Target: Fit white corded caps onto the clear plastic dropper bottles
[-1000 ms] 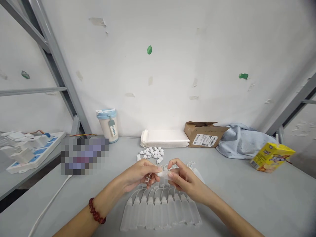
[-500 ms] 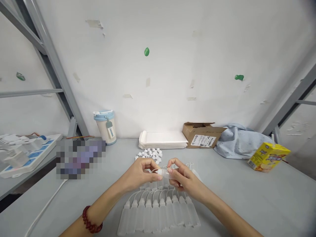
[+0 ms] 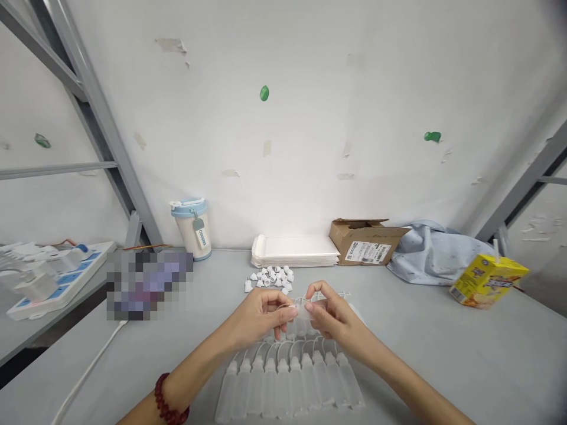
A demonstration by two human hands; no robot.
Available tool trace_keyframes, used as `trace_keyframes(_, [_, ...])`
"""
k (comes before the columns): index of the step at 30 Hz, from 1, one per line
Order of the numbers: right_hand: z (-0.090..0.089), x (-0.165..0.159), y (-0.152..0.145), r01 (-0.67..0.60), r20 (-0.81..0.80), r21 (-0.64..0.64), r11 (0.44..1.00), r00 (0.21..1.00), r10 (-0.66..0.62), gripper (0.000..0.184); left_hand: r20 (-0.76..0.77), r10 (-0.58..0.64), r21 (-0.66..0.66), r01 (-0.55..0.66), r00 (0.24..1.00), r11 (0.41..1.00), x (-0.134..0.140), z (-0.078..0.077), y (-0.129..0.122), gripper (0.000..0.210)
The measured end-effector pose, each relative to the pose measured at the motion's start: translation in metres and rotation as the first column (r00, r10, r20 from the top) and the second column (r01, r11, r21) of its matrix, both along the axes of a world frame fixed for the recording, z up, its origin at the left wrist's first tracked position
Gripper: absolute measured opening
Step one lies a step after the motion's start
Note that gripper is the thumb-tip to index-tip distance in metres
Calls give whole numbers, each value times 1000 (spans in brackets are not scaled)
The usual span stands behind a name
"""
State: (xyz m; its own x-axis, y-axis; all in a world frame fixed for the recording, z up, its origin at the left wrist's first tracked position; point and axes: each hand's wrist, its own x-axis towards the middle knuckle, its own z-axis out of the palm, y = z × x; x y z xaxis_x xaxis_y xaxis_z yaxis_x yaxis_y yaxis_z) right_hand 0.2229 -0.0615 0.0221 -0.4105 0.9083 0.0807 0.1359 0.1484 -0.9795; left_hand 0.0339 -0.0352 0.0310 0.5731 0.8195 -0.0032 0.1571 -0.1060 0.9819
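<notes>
Both hands meet over the middle of the table around a small translucent squeeze bottle (image 3: 303,310), held nearly level. My left hand (image 3: 266,313) is closed, thumb and fingertips pinching the bottle's cap end, which they mostly cover. A thin curved tube shows by those fingers. My right hand (image 3: 336,316) is closed round the bottle's body. Below the hands lies a row of similar squeeze bottles (image 3: 283,386), side by side, with bent thin tubes on their tops. Behind it, more such bottles are partly hidden by my hands. A pile of small white caps (image 3: 271,277) lies just beyond my left hand.
Along the wall stand a cup with a blue lid (image 3: 191,230), a stack of white envelopes (image 3: 295,252), an open cardboard box (image 3: 367,243) and a pale blue cloth (image 3: 436,252). A yellow drink carton (image 3: 487,282) stands right; a power strip (image 3: 66,282) and white cable (image 3: 91,369) lie left.
My left fingers have shifted onto the white cap, which showed between the hands before and is now mostly covered. The view has moved slightly; the bottles on the table lie as before.
</notes>
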Motion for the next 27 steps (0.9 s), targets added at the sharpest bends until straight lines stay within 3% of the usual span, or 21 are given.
trace_keyframes(3, [3,0,3,-43,-156,-174,984,988,15,28,51,68,158,-75,996,985,2,4,-6,14])
trace_keyframes(6, [6,-1,3,-36,-176,-183,982,984,3,30,75,101,233,-116,992,965,3,4,-8,12])
trace_keyframes(15, [3,0,0,-10,-74,-22,1000,997,8,25,34,39,-89,-35,999,995,3,3,-1,30])
trace_keyframes(22, [6,2,-1,18,53,56,998,998,-20,27,37,147,230,-152,988,961,3,0,-5,16])
trace_keyframes(27, [7,0,-3,43,67,101,994,996,-50,25,75,69,86,-75,995,993,3,3,-3,25])
